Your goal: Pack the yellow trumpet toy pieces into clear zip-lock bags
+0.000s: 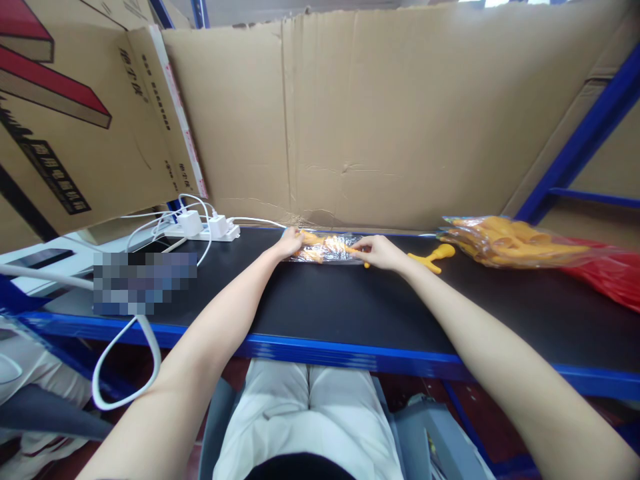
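A clear plastic bag [327, 249] with orange-yellow pieces inside lies on the black shelf top, between my two hands. My left hand [290, 244] grips the bag's left end with its fingers closed. At the other end, my right hand [375, 252] pinches an orange-yellow piece at the bag's edge; how far that piece sits inside is hard to see. Just right of my right hand, a loose orange-yellow piece [434, 257] with a rounded end and forked prongs rests on the surface, partly behind my wrist.
A larger clear bag [510, 243] of orange-yellow pieces lies at the right, beside red plastic [607, 270]. On the left are a white power strip [200, 231] with chargers, cables and a blurred-out object [145, 280]. Cardboard [380, 120] walls the back; a blue rail [345, 352] edges the front.
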Action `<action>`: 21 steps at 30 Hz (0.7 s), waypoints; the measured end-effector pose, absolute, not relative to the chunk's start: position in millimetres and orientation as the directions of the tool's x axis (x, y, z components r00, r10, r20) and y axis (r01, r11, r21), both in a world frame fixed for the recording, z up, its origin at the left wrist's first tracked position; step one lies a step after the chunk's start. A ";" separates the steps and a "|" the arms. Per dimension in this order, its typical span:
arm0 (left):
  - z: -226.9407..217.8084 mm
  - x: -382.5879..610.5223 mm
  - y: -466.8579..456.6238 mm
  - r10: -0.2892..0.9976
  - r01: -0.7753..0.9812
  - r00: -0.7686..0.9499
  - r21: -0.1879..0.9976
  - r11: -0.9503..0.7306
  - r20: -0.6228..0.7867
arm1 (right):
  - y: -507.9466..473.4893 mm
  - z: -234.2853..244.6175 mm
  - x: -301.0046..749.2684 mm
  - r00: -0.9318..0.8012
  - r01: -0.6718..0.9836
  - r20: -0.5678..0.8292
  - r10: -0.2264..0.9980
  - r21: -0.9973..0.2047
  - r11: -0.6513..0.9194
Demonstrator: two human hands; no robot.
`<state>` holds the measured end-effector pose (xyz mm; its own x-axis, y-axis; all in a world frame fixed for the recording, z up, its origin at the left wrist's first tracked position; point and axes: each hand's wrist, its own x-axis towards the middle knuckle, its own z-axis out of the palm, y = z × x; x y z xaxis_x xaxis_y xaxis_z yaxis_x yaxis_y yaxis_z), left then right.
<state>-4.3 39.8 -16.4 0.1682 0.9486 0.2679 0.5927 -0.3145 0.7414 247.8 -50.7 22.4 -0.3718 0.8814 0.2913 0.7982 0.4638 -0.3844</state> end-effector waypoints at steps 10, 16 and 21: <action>1.9 20.1 4.1 0.967 0.455 0.212 0.861 -0.227 0.143 | -52.8 23.1 249.4 -0.383 0.858 0.165 0.909 -0.301 0.417; 6.8 21.6 -0.4 0.975 0.508 0.180 0.837 -0.205 0.130 | -51.9 23.1 247.3 -0.252 0.944 0.164 0.954 -0.177 0.280; 4.0 19.3 2.8 0.973 0.459 0.209 0.868 -0.187 0.099 | -50.6 21.5 247.5 -0.193 0.830 0.225 0.955 -0.482 0.281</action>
<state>19.3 2.8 4.0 0.2090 0.9729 0.0995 0.4594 -0.1874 0.8682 247.5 -50.6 21.5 -0.1931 0.9551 0.2249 0.8300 0.2812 -0.4817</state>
